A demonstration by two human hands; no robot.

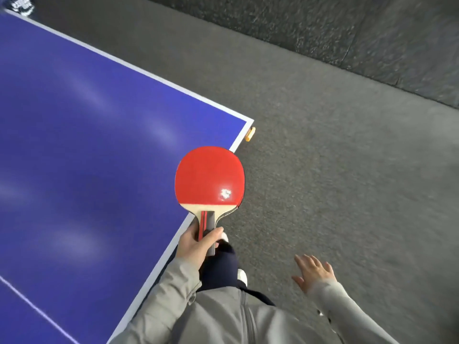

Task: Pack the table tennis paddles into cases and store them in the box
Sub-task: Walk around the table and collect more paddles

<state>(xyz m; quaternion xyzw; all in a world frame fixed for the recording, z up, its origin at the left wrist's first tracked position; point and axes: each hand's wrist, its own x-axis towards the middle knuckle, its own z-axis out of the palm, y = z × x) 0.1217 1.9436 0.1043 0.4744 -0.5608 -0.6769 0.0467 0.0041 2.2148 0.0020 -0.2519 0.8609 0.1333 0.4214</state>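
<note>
A table tennis paddle (210, 176) with a red rubber face and a wooden handle is held up over the right edge of the blue table (82, 150). My left hand (196, 244) grips its handle from below. My right hand (314, 271) hangs over the floor to the right with its fingers spread and nothing in it. No case or box is in view.
The table's white-lined corner (249, 120) lies just beyond the paddle. A small orange object (249, 134) sticks out under that corner. Grey carpet (347, 182) covers the floor to the right, with a darker mat (347, 28) at the far side. A dark printed item (22, 4) sits at the top left.
</note>
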